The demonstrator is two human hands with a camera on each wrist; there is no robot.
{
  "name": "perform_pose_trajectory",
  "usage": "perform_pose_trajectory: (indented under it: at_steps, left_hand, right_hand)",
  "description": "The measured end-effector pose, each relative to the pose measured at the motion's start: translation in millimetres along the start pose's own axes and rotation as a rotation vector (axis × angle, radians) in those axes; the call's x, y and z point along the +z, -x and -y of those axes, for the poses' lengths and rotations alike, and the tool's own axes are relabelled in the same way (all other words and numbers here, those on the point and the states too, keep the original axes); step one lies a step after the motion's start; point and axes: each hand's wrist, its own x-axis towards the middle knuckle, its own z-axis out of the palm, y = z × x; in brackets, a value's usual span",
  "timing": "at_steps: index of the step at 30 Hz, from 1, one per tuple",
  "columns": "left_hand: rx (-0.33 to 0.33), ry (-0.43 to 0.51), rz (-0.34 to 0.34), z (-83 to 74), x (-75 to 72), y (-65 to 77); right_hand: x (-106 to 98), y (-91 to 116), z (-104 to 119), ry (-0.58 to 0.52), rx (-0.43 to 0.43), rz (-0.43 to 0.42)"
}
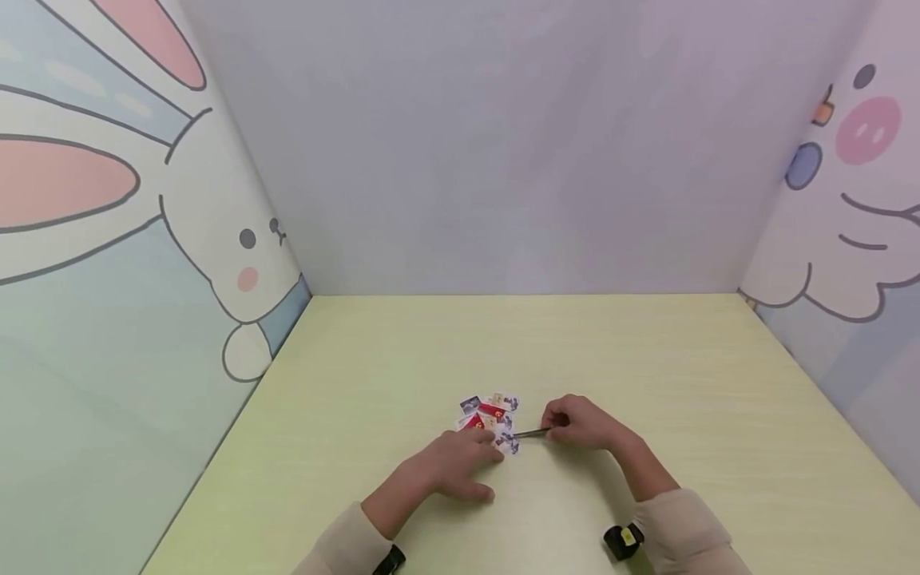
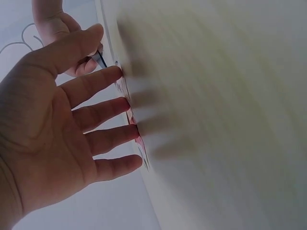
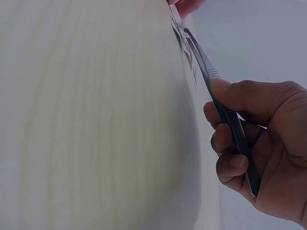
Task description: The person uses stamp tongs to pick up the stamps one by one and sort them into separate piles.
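Note:
My right hand (image 1: pixel 584 423) grips a pair of metal tweezers (image 3: pixel 210 69) between thumb and fingers, their tips pointing left. Those tips meet the near right part of a small overlapping pile of printed paper pieces (image 1: pixel 493 410), which look like stamps in white, red and purple. Whether the tips pinch a piece, I cannot tell. With fingers spread, my left hand (image 1: pixel 460 463) lies at the pile's near left side, its fingertips touching or just over the papers. In the left wrist view the left palm (image 2: pixel 48 129) shows, holding nothing. Part of the pile is hidden beneath the left fingers.
A pale yellow wood-grain table (image 1: pixel 611 343) lies under the hands. A grey panel (image 1: pixel 503 144) stands at the back, with cartoon-printed panels at left and right. Black wrist devices show at both cuffs, the right one (image 1: pixel 623 541) low beside the sleeve.

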Motion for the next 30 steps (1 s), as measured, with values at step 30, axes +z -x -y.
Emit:
perform_pose_trajectory:
  at_steps: [30]
  left_hand:
    - [-0.063,0.050,-0.109,-1.8,-11.3,11.2]
  right_hand:
    - [-8.1,20.5,3.1,-0.158,0.015,-0.068]
